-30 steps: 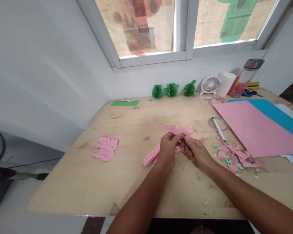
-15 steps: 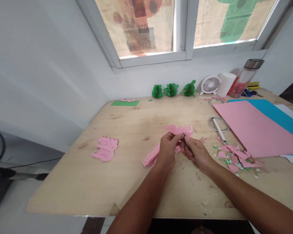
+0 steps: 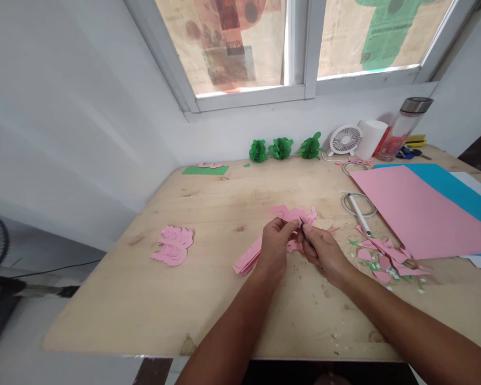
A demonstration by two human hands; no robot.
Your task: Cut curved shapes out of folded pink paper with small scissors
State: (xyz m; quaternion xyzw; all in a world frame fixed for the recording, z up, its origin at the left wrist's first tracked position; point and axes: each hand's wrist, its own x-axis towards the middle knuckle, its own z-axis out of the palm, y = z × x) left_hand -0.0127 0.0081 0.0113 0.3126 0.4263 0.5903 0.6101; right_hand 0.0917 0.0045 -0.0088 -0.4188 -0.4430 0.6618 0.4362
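Note:
Near the middle of the wooden table, my left hand (image 3: 277,240) pinches a pink paper piece (image 3: 292,213) with curved cut edges. Right beside it, my right hand (image 3: 324,249) is closed round a small dark cutting tool (image 3: 308,238), seemingly scissors, mostly hidden by the fingers. The tool's tip touches the pink paper. Folded pink strips (image 3: 248,258) lie beside my left wrist, partly covered by it. Further left on the table is a stack of cut pink shapes (image 3: 173,245).
Pink and green scraps (image 3: 388,259), a white pen (image 3: 359,215) and large pink sheets (image 3: 423,214) lie at the right. Along the wall stand green paper figures (image 3: 281,148), a small fan (image 3: 345,140) and a bottle (image 3: 404,128). Green paper (image 3: 205,170) lies at the back left.

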